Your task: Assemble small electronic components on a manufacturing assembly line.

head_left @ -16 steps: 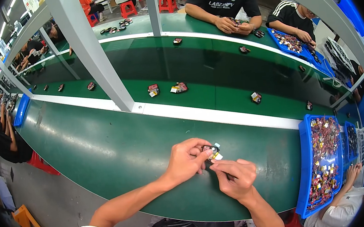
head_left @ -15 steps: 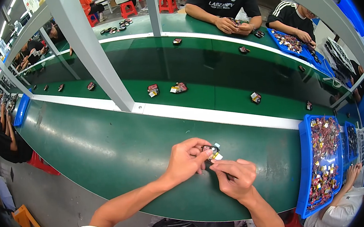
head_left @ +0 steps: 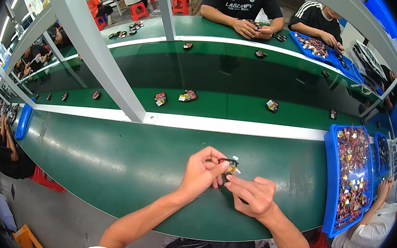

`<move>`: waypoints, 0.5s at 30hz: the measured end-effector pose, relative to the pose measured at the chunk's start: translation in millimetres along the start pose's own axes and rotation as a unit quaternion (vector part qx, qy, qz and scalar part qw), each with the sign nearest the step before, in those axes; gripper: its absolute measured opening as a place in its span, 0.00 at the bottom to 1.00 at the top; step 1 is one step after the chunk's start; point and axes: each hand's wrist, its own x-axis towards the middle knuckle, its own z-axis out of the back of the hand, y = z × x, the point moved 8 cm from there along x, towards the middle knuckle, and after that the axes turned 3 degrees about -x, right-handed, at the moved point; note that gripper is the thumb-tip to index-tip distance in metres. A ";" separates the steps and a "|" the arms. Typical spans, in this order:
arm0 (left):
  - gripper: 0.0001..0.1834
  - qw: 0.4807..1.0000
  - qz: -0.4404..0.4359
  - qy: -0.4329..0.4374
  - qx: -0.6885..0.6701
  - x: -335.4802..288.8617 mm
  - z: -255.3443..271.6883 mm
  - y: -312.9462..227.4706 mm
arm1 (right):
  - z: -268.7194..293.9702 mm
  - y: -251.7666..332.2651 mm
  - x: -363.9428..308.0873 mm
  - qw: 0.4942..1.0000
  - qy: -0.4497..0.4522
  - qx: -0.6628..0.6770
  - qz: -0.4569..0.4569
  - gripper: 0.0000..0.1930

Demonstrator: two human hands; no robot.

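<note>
A small black-framed device [head_left: 234,172] with a yellow-and-white part is held above the green worktop [head_left: 115,153], right of its middle and between its near and far edges. The device is clamped at its left side between the thumb and fingers of the left hand [head_left: 205,172]. Its lower end is touched by the fingertips of the right hand [head_left: 255,196]; whether finger and thumb are closed together there cannot be told, as the thumb is hidden. At the worktop's right end a large blue tray [head_left: 328,197] is filled with many small red, white and yellow parts [head_left: 352,157], and just beyond its right side a smaller blue tray [head_left: 385,173] of dark pieces is placed. The worktop's far edge is bordered by a white strip [head_left: 237,126], from which a gray post [head_left: 96,57] is raised. Beyond the strip, on a green conveyor belt [head_left: 235,103], 2 similar devices [head_left: 187,96] are laid near each other, with another device [head_left: 272,106] well apart to their right. On the belt's far side, something small is held in both hands by a person in a black shirt [head_left: 239,0]. At the worktop's left end, a narrow blue tray [head_left: 24,120] is set.
</note>
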 end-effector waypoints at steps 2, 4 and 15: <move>0.06 1.000 -0.008 -0.020 0.014 -2.2 -0.1 0.2 | 0.1 -0.6 -1.1 1.000 0.001 0.003 -0.006 0.16; 0.06 0.999 -0.021 -0.033 0.010 -3.6 0.1 3.8 | -1.1 -1.3 -2.4 1.000 0.001 0.007 -0.012 0.16; 0.07 0.994 -0.049 -0.056 0.082 5.8 -16.2 -18.5 | 23.7 -7.4 4.2 0.996 -0.057 0.011 -0.067 0.11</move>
